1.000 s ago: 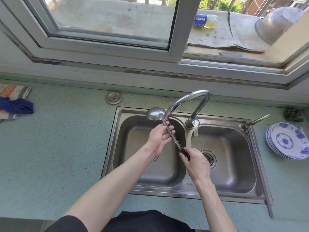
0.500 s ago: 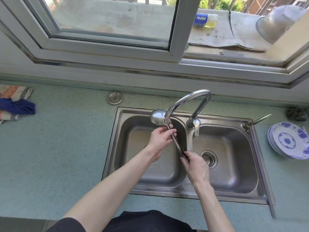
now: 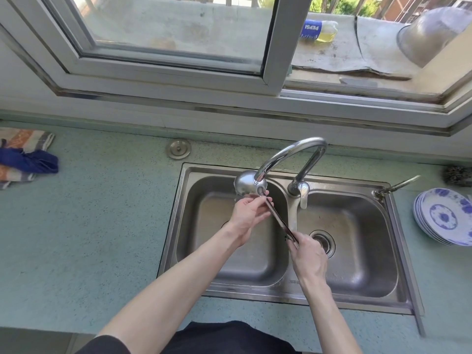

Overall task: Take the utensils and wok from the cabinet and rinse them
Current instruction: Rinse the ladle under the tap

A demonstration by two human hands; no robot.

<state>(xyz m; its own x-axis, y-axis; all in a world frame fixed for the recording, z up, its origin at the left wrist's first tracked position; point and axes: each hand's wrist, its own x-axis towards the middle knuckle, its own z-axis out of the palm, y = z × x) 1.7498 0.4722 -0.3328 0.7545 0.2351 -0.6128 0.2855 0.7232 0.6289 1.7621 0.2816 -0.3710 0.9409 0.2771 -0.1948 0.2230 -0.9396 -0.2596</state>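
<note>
Steel on steel: a ladle is held over the left basin of the double sink, its bowl tucked right under the mouth of the curved faucet, evidently so that whatever comes from the spout lands on it and drains into the basin; a few drips seem to hang below the bowl, though a running stream cannot be made out. The right hand is wrapped around the dark end of the handle, low and near the divider between the basins, which lets it steer the long utensil at a slant. The left hand has its fingers curled about the neck just below the bowl, probably to rub that part while steadying it. A stack of blue-patterned plates sits on the counter to the right, well apart from the sink. No wok is in view, so by my judgement the rinsing has much left to go.
</note>
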